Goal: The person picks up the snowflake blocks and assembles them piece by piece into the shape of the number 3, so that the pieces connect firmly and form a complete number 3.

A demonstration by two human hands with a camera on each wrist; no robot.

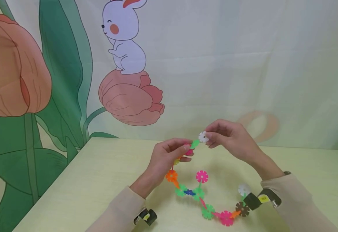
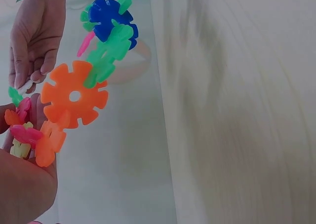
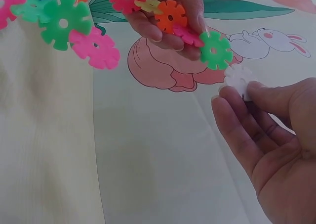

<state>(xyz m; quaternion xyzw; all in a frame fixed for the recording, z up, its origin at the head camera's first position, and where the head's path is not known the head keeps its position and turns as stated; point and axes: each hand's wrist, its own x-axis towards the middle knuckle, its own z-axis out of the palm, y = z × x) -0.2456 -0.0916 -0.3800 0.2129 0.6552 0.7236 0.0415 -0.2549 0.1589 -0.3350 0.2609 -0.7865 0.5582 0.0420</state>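
My left hand (image 1: 164, 158) pinches one end of a chain of notched plastic snowflake discs, near a pink disc (image 1: 188, 149). Past its fingertips a green disc (image 3: 216, 51) sticks out toward the right. Between thumb and fingers my right hand (image 1: 234, 138) pinches a white snowflake disc (image 3: 237, 78). The white disc's edge lies right by the green one; whether they are slotted together I cannot tell. From the left hand the chain hangs in a curve, through an orange disc (image 2: 91, 99), a blue disc (image 2: 107, 17) and several others.
The chain's far end, with a brown disc (image 1: 242, 209) and another white disc (image 1: 243, 189), is close to the right wrist camera (image 1: 252, 201). A pink disc (image 1: 202, 176) branches upward. Below is a pale table (image 1: 99, 180); behind it hangs a printed cloth (image 1: 215, 64).
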